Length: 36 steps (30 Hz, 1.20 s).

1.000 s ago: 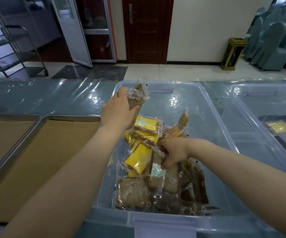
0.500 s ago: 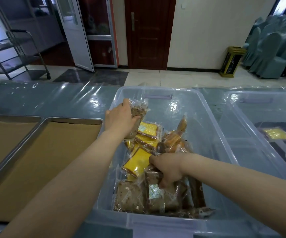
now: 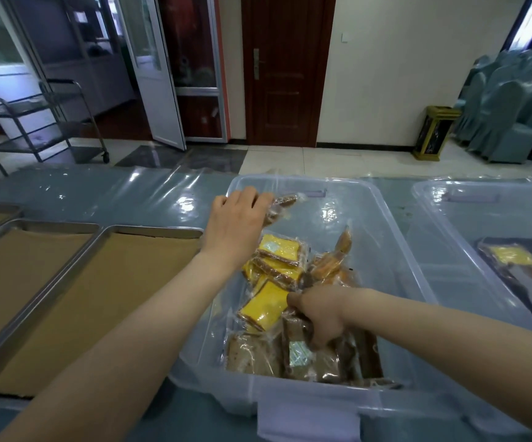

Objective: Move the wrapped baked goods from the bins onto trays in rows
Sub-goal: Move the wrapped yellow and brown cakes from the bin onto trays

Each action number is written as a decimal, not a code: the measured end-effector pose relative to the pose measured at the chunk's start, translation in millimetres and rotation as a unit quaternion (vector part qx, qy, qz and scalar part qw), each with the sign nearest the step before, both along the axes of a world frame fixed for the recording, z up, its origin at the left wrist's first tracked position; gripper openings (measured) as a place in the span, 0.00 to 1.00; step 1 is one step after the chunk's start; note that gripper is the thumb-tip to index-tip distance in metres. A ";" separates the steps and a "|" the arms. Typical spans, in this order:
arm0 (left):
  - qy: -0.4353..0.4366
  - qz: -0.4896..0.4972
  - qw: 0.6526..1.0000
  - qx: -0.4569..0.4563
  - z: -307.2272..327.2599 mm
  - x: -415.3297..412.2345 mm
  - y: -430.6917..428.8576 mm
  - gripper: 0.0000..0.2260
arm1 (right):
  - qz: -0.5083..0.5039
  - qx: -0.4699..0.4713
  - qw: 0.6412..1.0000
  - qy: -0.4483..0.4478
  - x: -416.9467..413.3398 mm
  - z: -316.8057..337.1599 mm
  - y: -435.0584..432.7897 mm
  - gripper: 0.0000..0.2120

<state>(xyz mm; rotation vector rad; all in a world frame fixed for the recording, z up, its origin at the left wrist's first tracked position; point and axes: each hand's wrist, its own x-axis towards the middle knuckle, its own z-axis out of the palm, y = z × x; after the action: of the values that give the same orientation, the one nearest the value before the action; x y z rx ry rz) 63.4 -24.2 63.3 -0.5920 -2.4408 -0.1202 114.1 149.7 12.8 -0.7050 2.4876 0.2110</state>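
A clear plastic bin [image 3: 398, 237] in front of me holds several wrapped baked goods: yellow cake slices [image 3: 266, 306], brown bread slices [image 3: 253, 354] and orange-brown pieces [image 3: 334, 266]. My left hand [image 3: 237, 223] is over the bin's left far side, closed on a wrapped brown slice [image 3: 282, 202] that sticks out to the right. My right hand [image 3: 320, 314] reaches down into the pile, its fingers closed around a wrapped brown slice [image 3: 299, 352]. A paper-lined metal tray [image 3: 98, 301] lies left of the bin.
A second lined tray [image 3: 19, 263] lies further left, and the corner of a third beyond it. A second clear bin [image 3: 487, 231] stands on the right with more wrapped goods. The table has a glossy plastic cover. Across the floor stand a metal trolley [image 3: 44, 129] and a waste bin [image 3: 432, 132].
My left hand has tilted its wrapped slice from upright to nearly flat, pointing right. My right hand has pushed lower into the pile onto the brown slices. The camera has tilted up.
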 end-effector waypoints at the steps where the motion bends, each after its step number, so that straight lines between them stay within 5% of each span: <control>1: 0.010 -0.001 1.000 0.000 1.3 6.8 -1.3 0.20 | 0.003 -0.004 1.000 0.017 3.8 1.0 -0.6 0.32; 10: 0.040 -0.017 0.997 0.065 12.9 43.7 -21.2 0.22 | 0.012 -0.090 0.986 0.141 37.5 19.6 0.9 0.27; 17: 0.072 -0.010 0.987 0.140 16.2 61.0 -51.4 0.21 | -0.013 -0.179 0.929 0.325 40.2 55.3 -8.3 0.20; 20: 0.083 -0.013 0.978 0.192 22.4 65.3 -75.4 0.17 | 0.019 -0.202 0.886 0.416 41.6 70.3 -26.8 0.16; 24: 0.068 -0.001 0.967 0.247 27.5 67.4 -128.2 0.21 | 0.079 -0.240 0.786 0.564 42.3 84.2 -67.9 0.10; 28: 0.076 0.009 0.961 0.266 21.9 73.7 -200.5 0.22 | 0.114 -0.283 0.722 0.621 30.5 86.3 -133.9 0.09; 31: 0.055 0.025 0.958 0.282 9.8 74.3 -259.4 0.20 | 0.102 -0.306 0.725 0.609 24.6 81.0 -195.0 0.12; 36: -0.019 0.047 0.946 0.319 -33.7 73.4 -343.7 0.18 | 0.053 -0.327 0.790 0.516 23.3 49.3 -287.2 0.16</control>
<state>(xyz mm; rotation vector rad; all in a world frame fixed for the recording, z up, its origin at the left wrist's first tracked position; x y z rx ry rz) 136.8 -367.9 29.6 -0.1798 -2.2706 -0.8504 137.3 -137.5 62.1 -1.2520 3.6343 -0.3727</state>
